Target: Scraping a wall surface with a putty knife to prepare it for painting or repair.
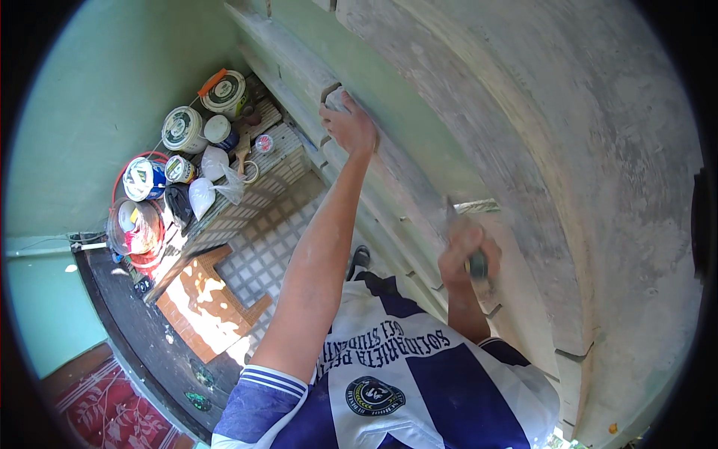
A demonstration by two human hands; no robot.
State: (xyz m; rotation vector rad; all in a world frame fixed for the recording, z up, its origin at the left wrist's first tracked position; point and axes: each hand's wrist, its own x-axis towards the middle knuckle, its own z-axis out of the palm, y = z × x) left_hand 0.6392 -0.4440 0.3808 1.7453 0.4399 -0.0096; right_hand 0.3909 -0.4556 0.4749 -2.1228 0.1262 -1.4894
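My left hand (348,129) reaches up to a pale, dusty plank (400,166) on the green wall. Its fingers are curled over a whitish-grey edge there. Lower and to the right, my right hand (467,253) is closed around a scraper-like tool (477,263) with a dark green handle end. A grey, pointed tip of it shows beyond the fingers, beside the plank. Motion blurs this hand and the tool, so the exact kind is hard to tell. Whitish residue coats the planks around both hands.
At the left, a slatted bench (288,146) carries several paint buckets (183,129), plastic bags (200,196), a brush (243,150) and a tape roll (251,173). Below lies a tiled floor (262,247) with a brown wooden stool-like piece (202,303). A large curved, streaked surface (598,150) rises at right.
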